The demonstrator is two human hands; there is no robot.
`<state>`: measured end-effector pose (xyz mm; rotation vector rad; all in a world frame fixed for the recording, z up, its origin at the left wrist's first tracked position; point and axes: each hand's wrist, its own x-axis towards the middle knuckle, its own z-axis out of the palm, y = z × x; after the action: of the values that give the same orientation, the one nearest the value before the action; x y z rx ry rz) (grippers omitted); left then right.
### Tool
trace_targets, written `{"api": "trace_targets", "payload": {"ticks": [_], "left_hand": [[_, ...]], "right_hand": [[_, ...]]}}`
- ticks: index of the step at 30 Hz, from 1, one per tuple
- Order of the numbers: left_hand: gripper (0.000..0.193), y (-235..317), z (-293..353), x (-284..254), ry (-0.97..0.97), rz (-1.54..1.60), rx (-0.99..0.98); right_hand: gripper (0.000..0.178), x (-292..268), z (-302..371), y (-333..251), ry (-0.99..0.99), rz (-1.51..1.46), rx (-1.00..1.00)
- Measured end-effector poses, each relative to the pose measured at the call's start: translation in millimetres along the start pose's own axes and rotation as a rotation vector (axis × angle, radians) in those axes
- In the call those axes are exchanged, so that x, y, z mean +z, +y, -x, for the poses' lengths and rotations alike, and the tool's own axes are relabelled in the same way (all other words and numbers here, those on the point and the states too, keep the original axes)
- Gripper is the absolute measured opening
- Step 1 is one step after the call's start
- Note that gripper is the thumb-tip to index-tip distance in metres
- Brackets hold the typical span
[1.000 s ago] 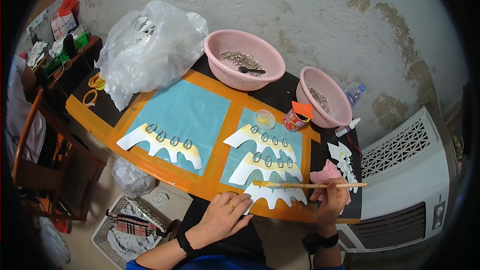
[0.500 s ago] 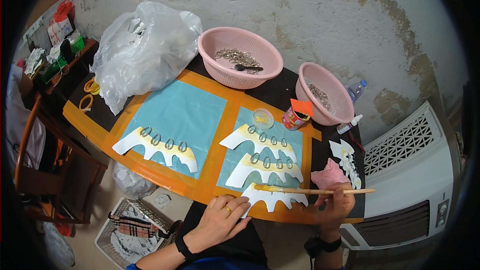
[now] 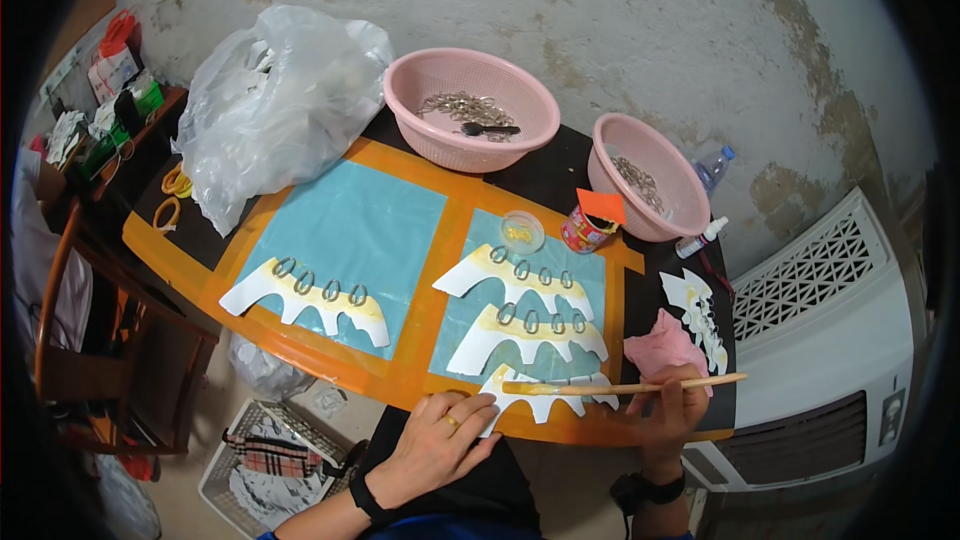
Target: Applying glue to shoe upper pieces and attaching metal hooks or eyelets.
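Note:
My right hand (image 3: 672,418) is closed around the wooden handle of a flat brush (image 3: 620,389). Its yellowish tip lies over the left part of the nearest white scalloped piece (image 3: 543,408), and the shaft hides some of that piece. On the piece's left end rests my left hand (image 3: 440,445), fingers extended and thumb apart. Just beyond lie two similar pieces, the middle one (image 3: 478,345) and the far one (image 3: 460,273), each with yellow glue-like smears and several metal rings along the top. Another such piece (image 3: 262,290) lies to the left on blue sheeting (image 3: 345,205).
Pink baskets (image 3: 540,90) (image 3: 600,165) of metal rings stand at the back, near an orange-flapped can (image 3: 585,232) and a small dish (image 3: 522,230). A pink cloth (image 3: 660,342) lies right. A plastic bag (image 3: 290,100) and scissors (image 3: 168,212) are far left; a crate (image 3: 225,485) stands below.
The brush has moved slightly toward me across the nearest piece, uncovering part of its upper edge with grey rings. My left hand stays in place. The whole view has shifted a little.

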<state>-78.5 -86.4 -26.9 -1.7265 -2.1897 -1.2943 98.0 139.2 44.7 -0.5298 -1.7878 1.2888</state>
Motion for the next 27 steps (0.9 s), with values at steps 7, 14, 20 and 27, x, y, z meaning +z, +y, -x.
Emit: {"api": "trace_targets", "payload": {"ticks": [7, 14, 20, 27], "left_hand": [[0.038, -2.8, 0.5, -1.7, -0.007, -0.002, -0.003], [0.039, 0.1, -1.1, -0.5, -0.016, -0.001, -0.021], [0.039, -0.1, 0.2, 1.1, -0.025, -0.010, -0.017], [0.040, 1.3, -2.4, 1.4, -0.020, -0.011, -0.023]], "right_hand": [[0.029, 6.7, 2.3, 4.2, -0.008, 0.009, -0.036], [0.031, -13.1, 4.9, 2.7, -0.094, 0.034, -0.144], [0.036, -12.1, 9.3, 1.2, -0.095, 0.037, -0.189], [0.027, -15.7, 13.6, 0.2, -0.202, 0.088, -0.162]]}}
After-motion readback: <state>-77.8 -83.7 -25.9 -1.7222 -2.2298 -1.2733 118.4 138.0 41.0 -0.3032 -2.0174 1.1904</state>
